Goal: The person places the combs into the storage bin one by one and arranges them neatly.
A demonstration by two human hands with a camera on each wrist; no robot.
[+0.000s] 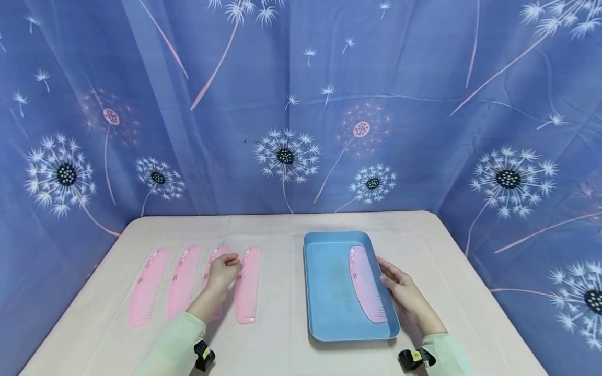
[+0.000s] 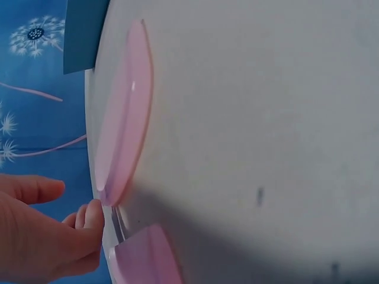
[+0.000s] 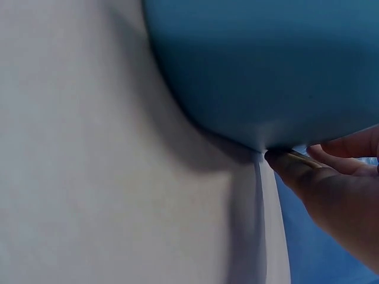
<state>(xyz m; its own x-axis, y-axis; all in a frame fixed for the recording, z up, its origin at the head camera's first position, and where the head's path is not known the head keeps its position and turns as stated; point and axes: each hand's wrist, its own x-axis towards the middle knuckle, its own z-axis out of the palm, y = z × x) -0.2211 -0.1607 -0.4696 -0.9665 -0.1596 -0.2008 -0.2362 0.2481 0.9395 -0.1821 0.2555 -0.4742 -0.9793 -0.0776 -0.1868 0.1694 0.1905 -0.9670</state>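
Over the row of pink combs on the left of the table is my left hand, its fingers loosely bent. In the head view it covers part of one comb, and its fingertips overlap the left edge of the rightmost comb. Thumb and fingers stand apart with nothing between them in the left wrist view, close to a comb's end. My right hand touches the right side of a blue tray, its fingers fairly straight along the outer wall. Inside the tray lies another pink comb, teeth toward the right.
Two more pink combs lie farther left, the outermost comb and its neighbour comb. A pale cloth covers the table. Blue curtains with dandelion prints rise behind and at both sides.
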